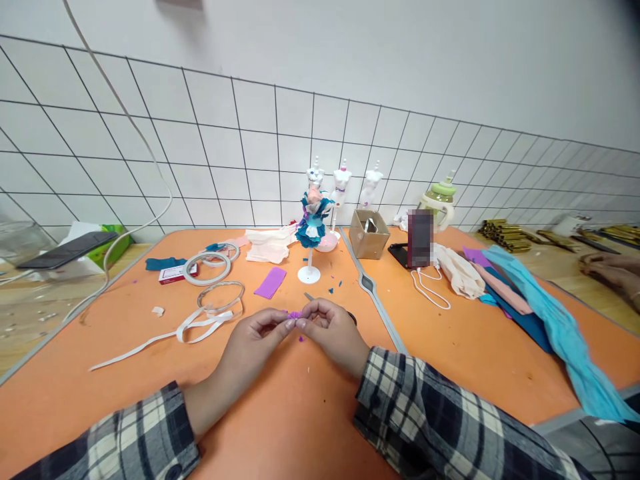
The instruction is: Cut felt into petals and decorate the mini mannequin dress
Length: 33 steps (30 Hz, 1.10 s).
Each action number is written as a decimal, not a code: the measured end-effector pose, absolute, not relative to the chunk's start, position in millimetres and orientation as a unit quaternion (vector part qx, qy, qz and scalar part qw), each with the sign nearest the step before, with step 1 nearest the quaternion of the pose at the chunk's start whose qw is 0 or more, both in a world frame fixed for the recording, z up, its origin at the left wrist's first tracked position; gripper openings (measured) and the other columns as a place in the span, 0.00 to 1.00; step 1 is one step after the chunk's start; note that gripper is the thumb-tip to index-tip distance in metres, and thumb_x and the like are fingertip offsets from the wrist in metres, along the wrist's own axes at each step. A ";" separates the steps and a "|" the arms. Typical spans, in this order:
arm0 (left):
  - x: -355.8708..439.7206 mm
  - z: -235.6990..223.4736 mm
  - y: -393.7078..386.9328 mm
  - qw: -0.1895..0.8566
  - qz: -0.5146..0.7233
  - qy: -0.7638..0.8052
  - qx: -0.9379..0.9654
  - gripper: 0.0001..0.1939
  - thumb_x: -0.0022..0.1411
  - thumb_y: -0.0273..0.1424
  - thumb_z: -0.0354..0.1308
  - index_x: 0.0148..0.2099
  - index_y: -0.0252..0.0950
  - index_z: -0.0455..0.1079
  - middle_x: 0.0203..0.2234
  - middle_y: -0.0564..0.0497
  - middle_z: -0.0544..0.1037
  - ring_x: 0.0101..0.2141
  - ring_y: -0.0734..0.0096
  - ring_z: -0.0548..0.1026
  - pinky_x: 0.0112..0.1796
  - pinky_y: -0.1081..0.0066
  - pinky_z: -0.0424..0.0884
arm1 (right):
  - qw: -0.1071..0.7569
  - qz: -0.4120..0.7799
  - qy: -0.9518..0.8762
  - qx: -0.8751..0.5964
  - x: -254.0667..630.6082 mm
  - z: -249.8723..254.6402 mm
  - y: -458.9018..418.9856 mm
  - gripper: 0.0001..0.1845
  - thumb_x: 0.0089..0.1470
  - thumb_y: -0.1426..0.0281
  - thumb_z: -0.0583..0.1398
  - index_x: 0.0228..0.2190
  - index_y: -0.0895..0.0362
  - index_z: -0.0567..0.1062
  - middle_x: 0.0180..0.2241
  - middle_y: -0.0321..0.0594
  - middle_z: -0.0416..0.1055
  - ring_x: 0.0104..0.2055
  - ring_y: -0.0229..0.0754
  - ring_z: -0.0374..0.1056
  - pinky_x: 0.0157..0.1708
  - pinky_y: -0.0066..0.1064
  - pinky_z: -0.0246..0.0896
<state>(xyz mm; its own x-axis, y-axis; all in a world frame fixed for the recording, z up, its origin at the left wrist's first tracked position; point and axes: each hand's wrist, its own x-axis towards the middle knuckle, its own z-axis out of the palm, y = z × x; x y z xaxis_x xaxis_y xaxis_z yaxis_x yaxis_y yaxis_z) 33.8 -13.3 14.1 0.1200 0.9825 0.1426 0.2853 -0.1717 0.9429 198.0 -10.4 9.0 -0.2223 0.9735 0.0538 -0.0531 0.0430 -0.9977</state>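
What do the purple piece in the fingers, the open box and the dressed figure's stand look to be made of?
Purple piece: probably crepe paper, matte and crinkled; thin fabric is possible.
Open box: likely cardboard, dull brown with flat walls.
Stand: probably plastic, smooth and uniformly white.

we see that our left sleeve [115, 450] and our right sleeve [450, 413] are long and made of one same plaid cloth. the checks are dark navy or black, grey and cream, with broad bands and thin lines which cross. on the left cuff [177, 427] we notice a dark round button [173, 472]. our hands [255, 343] are bare.
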 end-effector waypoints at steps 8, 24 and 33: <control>36.1 15.6 -11.5 0.396 0.435 0.493 0.640 0.22 0.65 0.44 0.53 0.56 0.40 0.73 0.46 0.45 0.80 0.48 0.58 0.75 0.53 0.58 0.68 | 0.474 0.545 -0.558 -0.409 219.3 38.9 -4.9 0.13 0.49 0.59 0.64 0.30 0.55 0.69 0.15 0.24 0.52 0.15 0.30 0.43 0.16 0.25 0.38; 48.2 -7.5 90.1 0.088 0.187 0.450 0.869 0.22 0.72 0.40 0.41 0.60 0.42 0.67 0.58 0.42 0.69 0.55 0.53 0.69 0.54 0.52 0.66 | 0.519 0.272 -0.673 -0.452 226.8 79.8 121.1 0.06 0.52 0.67 0.63 0.30 0.57 0.77 0.26 0.35 0.71 0.30 0.38 0.64 0.32 0.29 0.56; 49.7 -13.4 91.6 0.084 0.157 0.477 0.861 0.24 0.73 0.41 0.38 0.62 0.40 0.66 0.63 0.43 0.65 0.60 0.56 0.65 0.58 0.57 0.63 | 0.542 0.142 -0.692 -0.456 227.4 82.6 114.0 0.03 0.53 0.71 0.62 0.30 0.55 0.78 0.29 0.37 0.73 0.34 0.41 0.67 0.35 0.31 0.58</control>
